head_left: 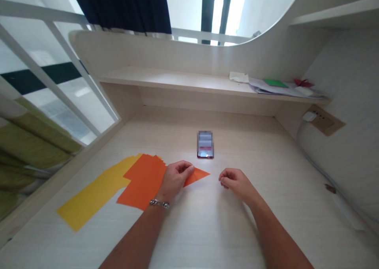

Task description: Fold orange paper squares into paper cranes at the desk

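Head view: yellow sheets (91,194) lie at far left on the table (189,233), partly under orange sheets (143,184). Left hand (173,179), over the right edge of the orange sheets, pinches the folded paper (197,175) between thumb and fingers. Visible part of the folded paper extends rightward from that grip, long axis roughly crosswise, narrow tip directed at the right hand (238,184). Right hand is near the tip but apart from it, fingers curled; cannot tell whether its fingertips meet. Left hand is nearer, in contact.
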Motion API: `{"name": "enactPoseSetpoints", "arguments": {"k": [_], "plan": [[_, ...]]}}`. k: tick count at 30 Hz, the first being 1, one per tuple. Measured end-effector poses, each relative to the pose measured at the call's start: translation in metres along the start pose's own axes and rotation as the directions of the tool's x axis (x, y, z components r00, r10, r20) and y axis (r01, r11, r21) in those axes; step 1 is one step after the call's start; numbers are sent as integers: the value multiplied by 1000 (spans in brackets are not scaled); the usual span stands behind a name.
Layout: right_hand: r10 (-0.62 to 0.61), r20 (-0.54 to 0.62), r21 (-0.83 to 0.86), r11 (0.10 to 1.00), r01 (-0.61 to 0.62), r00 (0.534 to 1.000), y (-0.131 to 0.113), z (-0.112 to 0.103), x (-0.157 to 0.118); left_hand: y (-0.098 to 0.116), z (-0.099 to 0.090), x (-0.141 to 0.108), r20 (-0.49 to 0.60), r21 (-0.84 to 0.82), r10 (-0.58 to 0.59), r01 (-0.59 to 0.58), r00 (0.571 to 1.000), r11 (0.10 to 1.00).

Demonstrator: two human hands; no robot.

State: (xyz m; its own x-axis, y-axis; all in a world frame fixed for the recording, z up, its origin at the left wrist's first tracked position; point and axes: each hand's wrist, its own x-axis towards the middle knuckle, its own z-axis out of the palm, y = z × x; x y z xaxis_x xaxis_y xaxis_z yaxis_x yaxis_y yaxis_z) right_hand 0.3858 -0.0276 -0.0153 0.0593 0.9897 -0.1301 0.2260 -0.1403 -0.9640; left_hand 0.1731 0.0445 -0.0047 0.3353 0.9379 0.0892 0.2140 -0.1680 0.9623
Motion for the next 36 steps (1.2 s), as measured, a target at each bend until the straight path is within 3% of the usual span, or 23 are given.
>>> {"name": "enactPoseSetpoints", "arguments": {"k": [4,10,17,28,32,36], "plan": [[-51,-65,102,993,57,997,-4,5,3,0,5,-1,63,-39,-22,25,998,999],[-102,55,1,995,102,993,-9,23,-2,3,22,-7,210,-150,-75,108,975,983],[-57,75,132,990,47,996,-5,20,-1,1,24,-4,263,-366,-193,283,945,887],[-50,39,211,977,41,998,-5,23,-2,2,28,-8,215,-290,-136,197,967,937],[-49,-68,204,977,62,997,-3,23,0,2,27,-9,223,-316,-76,146,972,937],[-65,-161,176,980,94,985,-3,20,2,1,27,-12,283,-223,-19,86,959,971]]}}
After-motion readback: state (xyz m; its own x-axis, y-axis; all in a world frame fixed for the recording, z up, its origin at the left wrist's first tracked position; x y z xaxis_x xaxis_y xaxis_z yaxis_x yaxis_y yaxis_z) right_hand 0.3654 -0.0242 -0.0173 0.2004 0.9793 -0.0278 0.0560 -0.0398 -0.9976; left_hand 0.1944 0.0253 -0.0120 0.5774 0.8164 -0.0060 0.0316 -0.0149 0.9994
